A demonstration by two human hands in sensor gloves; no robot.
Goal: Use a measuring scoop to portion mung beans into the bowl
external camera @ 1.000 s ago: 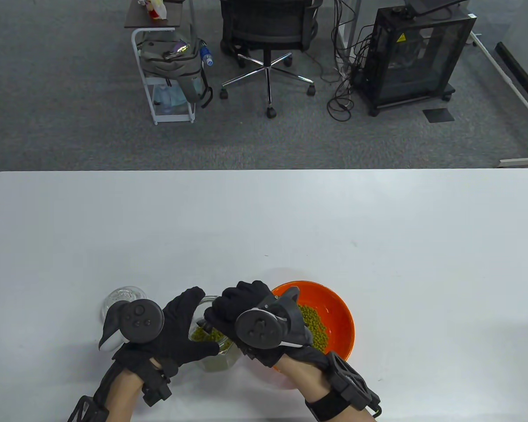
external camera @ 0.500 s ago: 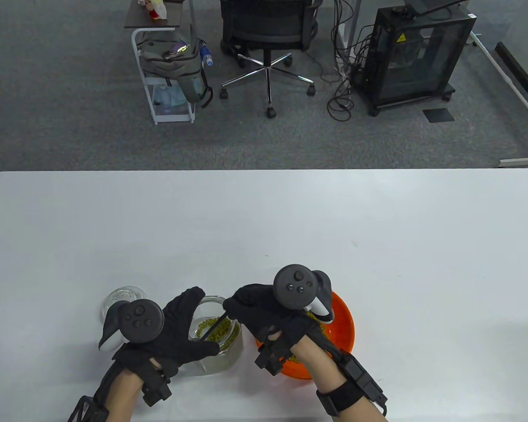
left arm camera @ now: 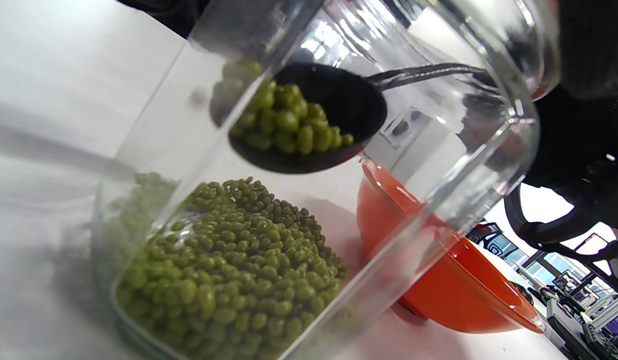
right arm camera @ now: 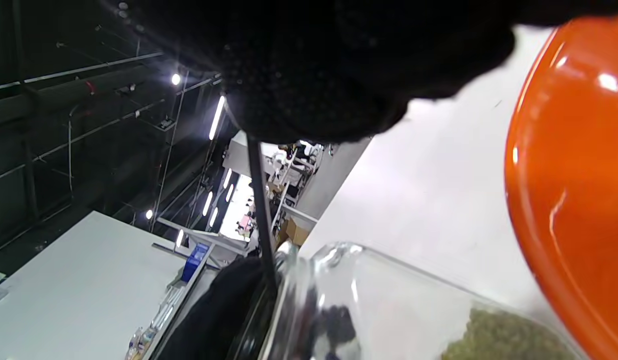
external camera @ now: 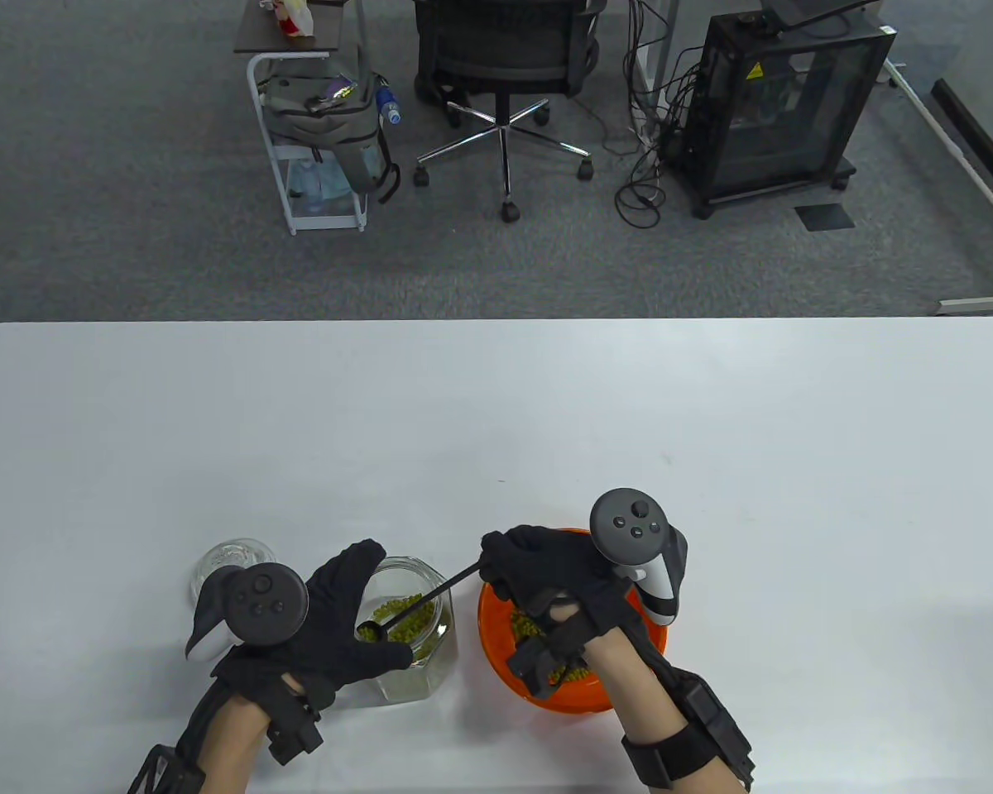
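- Left hand [external camera: 331, 616] has its grip wrapped around the glass jar [external camera: 410, 637]; fingers curl round the far side and the thumb [external camera: 381, 657] sits across the near side. The jar looks tipped toward the right.
- Right hand [external camera: 550, 579] pinches the far end of the scoop [external camera: 418, 601] handle with a narrow grip, fingers bunched tight on it. The hand hangs over the orange bowl [external camera: 496, 653].
- The scoop's thin black handle runs diagonally from the right hand down to the jar's mouth, and the cup end sits right at the opening.
- From the left wrist view the scoop cup [left arm camera: 309, 120] is loaded with mung beans [left arm camera: 284, 125] and sits up above the main pile of beans [left arm camera: 234, 280] in the bottom of the jar.
- The bowl is just beside the jar on the right, on the white bench [external camera: 496, 413], and there are already some beans [external camera: 525, 626] in it.
- A small clear glass lid [external camera: 230, 558] sits on the bench behind the left hand's tracker [external camera: 256, 604].
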